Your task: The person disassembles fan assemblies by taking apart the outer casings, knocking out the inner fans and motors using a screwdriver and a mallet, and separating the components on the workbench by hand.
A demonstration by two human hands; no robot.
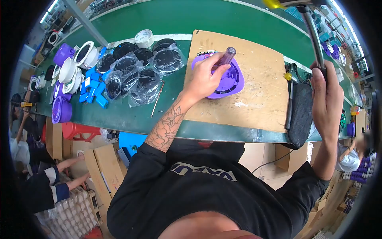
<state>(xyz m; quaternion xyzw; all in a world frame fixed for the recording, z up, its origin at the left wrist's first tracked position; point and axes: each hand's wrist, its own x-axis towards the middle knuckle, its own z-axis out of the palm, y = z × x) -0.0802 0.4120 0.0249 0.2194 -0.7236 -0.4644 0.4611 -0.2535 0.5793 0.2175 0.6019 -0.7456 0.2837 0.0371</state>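
My left hand point(202, 79) is closed round the translucent handle of a screwdriver point(229, 55). The tool stands upright over a purple plastic housing point(229, 89), and its tip is hidden by the hand and housing. This housing, with a dark slotted ring inside, rests on a cardboard sheet point(258, 71). At the right, my right hand point(327, 99) grips a hammer point(313, 32) raised above the bench. A metal shaft runs up from the fist to a head with a yellow end, partly cut off by the top edge.
Bagged black discs point(147, 81), blue packets point(92, 88) and purple and white housings point(71, 73) lie on the green bench left. A thin rod point(158, 98) lies nearer. Beside the cardboard's right edge sits a black pouch point(300, 115). Other people sit at far left and right.
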